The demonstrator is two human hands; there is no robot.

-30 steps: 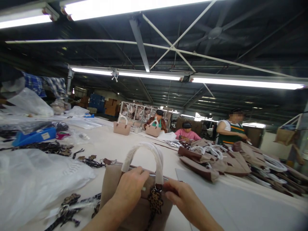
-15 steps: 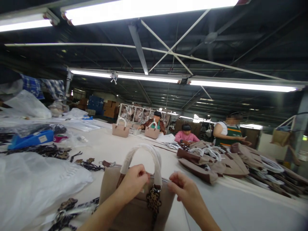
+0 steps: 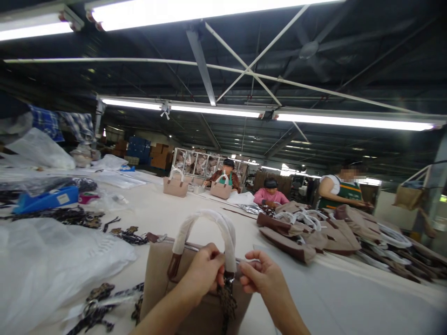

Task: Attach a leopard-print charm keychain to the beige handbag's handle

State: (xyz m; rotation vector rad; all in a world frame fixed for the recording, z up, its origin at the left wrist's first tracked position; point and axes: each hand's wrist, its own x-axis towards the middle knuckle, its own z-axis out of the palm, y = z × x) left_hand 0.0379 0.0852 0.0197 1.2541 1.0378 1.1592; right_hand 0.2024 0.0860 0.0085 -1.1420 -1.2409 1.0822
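Just left of the handbag point(image 3: 156, 274), loose charms point(image 3: 99, 292) are lying on the surface point(image 3: 150, 209). The handbag is standing upright beneath the hands. At its handle's point(image 3: 229, 251) right base, the left hand point(image 3: 205, 267) is curling its fingers beside the hanging charm point(image 3: 227, 303), seemingly adjusting it; the next move is probably calling for fine fingertip work. By the handbag's top right edge, the right hand point(image 3: 264, 277) is bending its fingers. Whether either is pinching anything, I cannot tell.

left hand point(image 3: 206, 268): fingers curled | right hand point(image 3: 261, 275): fingers bent | hands close, apart | forearms point(image 3: 174, 300) converging
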